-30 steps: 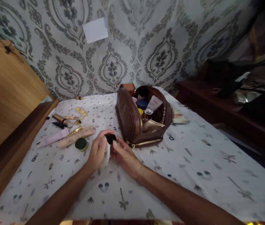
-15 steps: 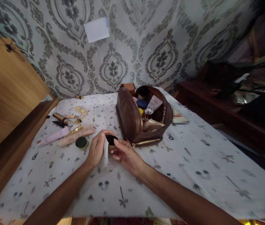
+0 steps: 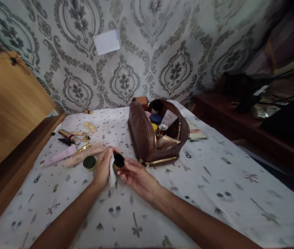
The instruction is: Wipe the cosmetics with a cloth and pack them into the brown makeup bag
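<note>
My left hand (image 3: 102,170) is closed on a white wipe (image 3: 112,176), which hangs down below the fingers and presses against the side of a small jar (image 3: 118,160) with a black top. The jar is tilted, held just above the tablecloth. My right hand (image 3: 141,177) grips its right side between thumb and fingers. Left of my hands stands another small jar (image 3: 89,162) with a dark green lid. Behind it lie a beige tube (image 3: 83,156) and a lilac tube (image 3: 60,155). Beyond my right hand sits an open brown leather cosmetic bag (image 3: 143,129).
Various cosmetics fill the bag, among them a white tube (image 3: 169,118) and a blue lid (image 3: 156,119). A gold lipstick-like tube (image 3: 69,136) and round beige sponges (image 3: 91,127) lie far left. A wooden panel (image 3: 14,97) borders the left; dark red furniture (image 3: 214,114), the right.
The jar has tipped further, so its black top faces me more, and both hands have shifted slightly left in view. The whole view has also tilted up a little.
</note>
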Available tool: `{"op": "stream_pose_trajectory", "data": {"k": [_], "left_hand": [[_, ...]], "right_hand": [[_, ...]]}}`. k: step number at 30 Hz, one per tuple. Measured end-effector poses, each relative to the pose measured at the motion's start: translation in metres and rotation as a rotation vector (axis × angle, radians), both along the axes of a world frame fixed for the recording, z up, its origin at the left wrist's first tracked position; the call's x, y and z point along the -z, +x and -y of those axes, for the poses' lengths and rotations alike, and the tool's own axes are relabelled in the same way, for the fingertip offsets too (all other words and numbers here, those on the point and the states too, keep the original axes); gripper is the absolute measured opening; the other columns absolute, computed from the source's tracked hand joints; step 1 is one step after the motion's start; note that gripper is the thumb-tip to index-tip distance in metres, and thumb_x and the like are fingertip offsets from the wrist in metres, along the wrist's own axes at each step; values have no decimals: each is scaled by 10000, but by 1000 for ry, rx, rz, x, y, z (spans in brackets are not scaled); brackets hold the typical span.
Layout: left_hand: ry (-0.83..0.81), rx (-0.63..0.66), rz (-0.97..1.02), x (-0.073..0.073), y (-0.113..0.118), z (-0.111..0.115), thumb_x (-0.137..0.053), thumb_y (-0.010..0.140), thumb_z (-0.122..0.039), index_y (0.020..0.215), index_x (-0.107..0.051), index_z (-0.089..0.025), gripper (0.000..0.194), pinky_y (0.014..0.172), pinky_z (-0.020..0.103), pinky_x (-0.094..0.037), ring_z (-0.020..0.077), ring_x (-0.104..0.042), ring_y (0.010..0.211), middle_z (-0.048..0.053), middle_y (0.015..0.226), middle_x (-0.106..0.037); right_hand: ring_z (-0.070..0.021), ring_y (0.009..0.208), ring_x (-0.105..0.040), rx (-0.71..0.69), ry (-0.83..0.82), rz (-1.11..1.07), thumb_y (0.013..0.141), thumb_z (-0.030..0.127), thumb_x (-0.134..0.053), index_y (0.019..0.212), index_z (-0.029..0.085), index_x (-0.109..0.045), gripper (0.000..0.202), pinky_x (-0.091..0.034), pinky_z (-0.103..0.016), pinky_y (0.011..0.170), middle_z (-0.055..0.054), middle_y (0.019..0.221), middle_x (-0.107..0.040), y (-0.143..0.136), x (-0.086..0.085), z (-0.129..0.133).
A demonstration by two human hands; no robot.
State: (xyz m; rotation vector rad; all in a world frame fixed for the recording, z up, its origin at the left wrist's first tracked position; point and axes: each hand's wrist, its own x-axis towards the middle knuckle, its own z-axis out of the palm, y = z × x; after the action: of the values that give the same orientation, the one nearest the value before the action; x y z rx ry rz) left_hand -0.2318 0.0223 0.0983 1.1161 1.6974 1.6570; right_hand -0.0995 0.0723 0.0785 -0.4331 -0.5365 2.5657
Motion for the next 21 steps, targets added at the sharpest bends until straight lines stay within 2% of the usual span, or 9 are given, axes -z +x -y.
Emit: {"op": "stream_pose_trajectory", "data": {"k": [3, 6, 9, 11, 13, 17, 21], "left_hand": [[-19, -8, -100, -2, 0, 2, -478, 939, -504, 837, -649, -192, 370, 735, 244, -428, 167, -553, 762, 1, 758, -595], [-23, -13, -159, -4, 2, 4, -482, 921, -558, 823, -654, -198, 411, 741, 247, -453, 179, -574, 787, 12, 771, -616], [-74, 17, 15, -2, 5, 4, -530, 852, -641, 856, -651, -193, 464, 570, 262, -476, 174, -573, 615, 11, 729, -629], [-98, 21, 201, 0, 8, 4, -565, 801, -674, 882, -639, -192, 495, 444, 269, -450, 155, -522, 474, 2, 701, -634], [-93, 13, 311, 3, 11, 3, -597, 761, -686, 878, -631, -188, 513, 397, 271, -442, 140, -491, 417, 0, 694, -641], [-128, 7, 309, 7, 13, 2, -597, 741, -720, 901, -635, -187, 558, 357, 261, -415, 132, -453, 372, -12, 614, -617], [-99, -77, 282, 6, 15, 2, -624, 713, -735, 878, -649, -203, 558, 444, 260, -479, 153, -543, 490, 5, 709, -667]], "right_hand": [[-94, 630, -637, 26, 50, 32, 577, 353, -931, 889, 120, -709, 448, -453, -194, 599, -29, 762, -718, -1, -1, 4], [-68, 590, -607, 81, 155, 103, 533, 361, -947, 878, 121, -704, 485, -423, -182, 570, 3, 744, -699, -2, -1, 6], [-73, 550, -604, 141, 234, 169, 485, 366, -960, 838, 129, -674, 512, -401, -188, 537, 22, 685, -687, -1, -3, 7], [-87, 541, -627, 133, 217, 127, 497, 409, -949, 844, 136, -653, 531, -385, -191, 514, 18, 672, -687, -1, -4, 7], [-100, 545, -655, 118, 186, 48, 497, 426, -947, 872, 142, -641, 561, -376, -190, 496, 16, 687, -691, -1, -5, 7], [-112, 558, -686, 113, 203, -10, 473, 385, -963, 887, 143, -628, 585, -392, -191, 485, 17, 742, -698, -3, -4, 7], [-110, 576, -688, 132, 206, 1, 469, 362, -965, 886, 150, -631, 575, -421, -193, 511, 12, 754, -705, -3, -3, 6]]}}
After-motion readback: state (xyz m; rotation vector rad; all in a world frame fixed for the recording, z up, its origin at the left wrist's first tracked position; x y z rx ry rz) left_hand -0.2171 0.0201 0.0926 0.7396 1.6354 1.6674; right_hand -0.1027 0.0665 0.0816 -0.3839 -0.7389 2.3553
